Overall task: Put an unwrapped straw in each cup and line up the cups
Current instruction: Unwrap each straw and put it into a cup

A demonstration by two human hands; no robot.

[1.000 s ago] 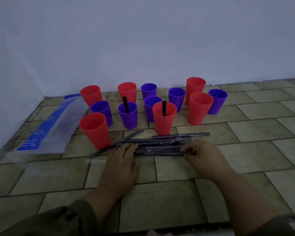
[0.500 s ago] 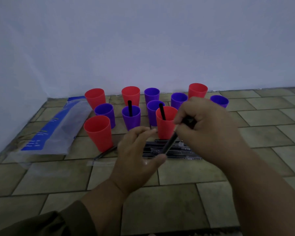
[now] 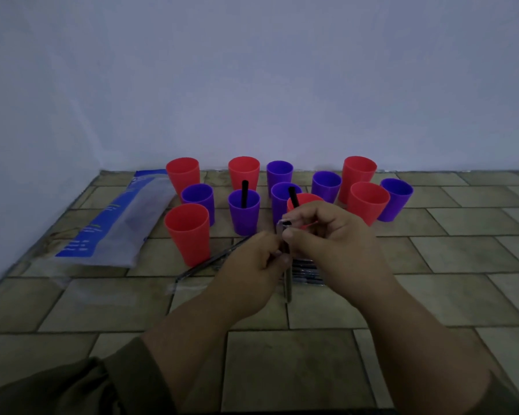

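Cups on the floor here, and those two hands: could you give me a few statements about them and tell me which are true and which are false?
1. A purple cup and a red cup each hold a black straw. True.
2. The left hand and the right hand both pinch one held straw. True.
3. The blue and clear bag lies right of the cups. False: it lies left of them.
4. The cups stand in one straight line. False: they stand in a loose cluster, several deep.
5. Every cup is red. False: some are red, some purple.
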